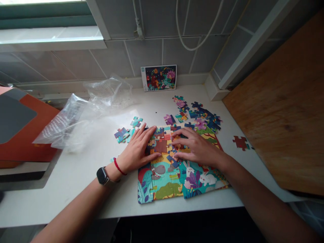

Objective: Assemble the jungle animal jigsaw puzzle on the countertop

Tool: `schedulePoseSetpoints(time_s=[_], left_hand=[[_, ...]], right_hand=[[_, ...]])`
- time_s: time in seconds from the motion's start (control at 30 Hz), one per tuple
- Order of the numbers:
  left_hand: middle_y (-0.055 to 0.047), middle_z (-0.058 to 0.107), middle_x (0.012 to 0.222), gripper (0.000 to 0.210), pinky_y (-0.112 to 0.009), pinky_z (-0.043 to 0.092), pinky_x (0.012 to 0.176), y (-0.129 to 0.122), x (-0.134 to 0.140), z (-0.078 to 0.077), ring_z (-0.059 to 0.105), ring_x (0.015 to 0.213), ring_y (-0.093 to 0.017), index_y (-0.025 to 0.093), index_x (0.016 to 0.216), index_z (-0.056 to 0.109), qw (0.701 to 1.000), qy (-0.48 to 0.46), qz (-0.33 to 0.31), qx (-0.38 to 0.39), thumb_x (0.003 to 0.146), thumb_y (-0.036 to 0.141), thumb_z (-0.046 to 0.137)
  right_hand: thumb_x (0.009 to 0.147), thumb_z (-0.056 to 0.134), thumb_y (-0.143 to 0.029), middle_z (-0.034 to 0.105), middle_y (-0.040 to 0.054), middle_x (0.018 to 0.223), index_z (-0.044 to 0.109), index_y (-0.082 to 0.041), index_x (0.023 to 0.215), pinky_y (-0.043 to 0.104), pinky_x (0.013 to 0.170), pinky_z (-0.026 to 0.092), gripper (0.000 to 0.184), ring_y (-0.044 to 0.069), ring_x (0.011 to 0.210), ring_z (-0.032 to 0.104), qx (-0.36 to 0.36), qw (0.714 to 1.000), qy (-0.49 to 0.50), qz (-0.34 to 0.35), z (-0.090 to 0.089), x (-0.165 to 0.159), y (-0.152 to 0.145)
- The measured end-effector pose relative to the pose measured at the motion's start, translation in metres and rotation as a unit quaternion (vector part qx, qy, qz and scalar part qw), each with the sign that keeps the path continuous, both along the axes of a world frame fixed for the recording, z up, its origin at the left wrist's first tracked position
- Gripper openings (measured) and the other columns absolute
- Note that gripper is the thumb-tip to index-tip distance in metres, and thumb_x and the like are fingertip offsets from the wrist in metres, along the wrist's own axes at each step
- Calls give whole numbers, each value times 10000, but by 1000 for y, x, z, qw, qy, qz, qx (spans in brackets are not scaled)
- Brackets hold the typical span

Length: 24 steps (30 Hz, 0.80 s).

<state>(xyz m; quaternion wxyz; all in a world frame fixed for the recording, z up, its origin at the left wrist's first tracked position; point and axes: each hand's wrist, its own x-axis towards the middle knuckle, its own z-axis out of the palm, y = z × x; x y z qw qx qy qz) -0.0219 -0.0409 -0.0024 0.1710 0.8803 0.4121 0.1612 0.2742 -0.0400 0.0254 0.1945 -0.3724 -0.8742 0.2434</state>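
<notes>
Your forearms (pixel 76 211) extend over the tabletop (pixel 65 179), where the puzzle (pixel 167 189) lies flat before you, its long axis apparently left to right, its rabbits (pixel 207 179) upright to your view. Your left hand (pixel 139 148), released, rests fingers outstretched on it; your right hand (pixel 198 146), also released, curves spread fingers over it.

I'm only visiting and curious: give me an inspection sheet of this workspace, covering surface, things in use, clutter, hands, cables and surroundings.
Surface: white counter.
Things in use: partly joined puzzle; loose pieces beyond it, more to its left; brown piece apart at right; picture card upright by the wall.
Clutter: clear bags at left.
Hands: left hand and right hand on the puzzle, fingers outstretched, right ones slightly bent.
Cables: white cable looping before the wall; another hangs left of it.
Surroundings: window upper left, wooden panel right.
</notes>
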Motion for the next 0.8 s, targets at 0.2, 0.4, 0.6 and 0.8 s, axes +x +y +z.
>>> schedulePoseSetpoints(time_s=[0.2,0.4,0.6,0.8], left_hand=[[-170,468,1618,772,-707,255,1256,1,1,1,217,1597,-428,237,1613,350,1000,-13,5,-6,973,535,664],[-127,496,1603,524,-692,312,1242,6,-4,5,343,1554,-397,264,1474,546,1000,-8,-17,-14,1012,500,624],[-113,610,1486,335,-630,410,1213,11,-4,3,456,1479,-361,245,1304,668,999,-37,-22,16,1022,422,629],[-98,705,1290,169,-553,496,1151,9,3,2,597,1311,-282,221,1064,713,995,-91,30,41,1061,285,556]], right_hand=[[957,728,-314,661,118,1272,762,-236,1164,482,1090,506,224,291,1253,601,24,999,10,-36,-1,4,2],[987,681,-294,674,116,1232,757,-231,1189,473,1058,522,225,279,1202,616,25,999,10,-30,-6,3,2],[1013,645,-295,675,118,1225,761,-237,1180,469,1044,530,211,276,1192,617,25,999,6,-33,-4,2,2],[1012,640,-299,682,120,1253,774,-241,1175,485,1063,530,219,285,1221,611,28,999,2,-25,-3,1,1]])
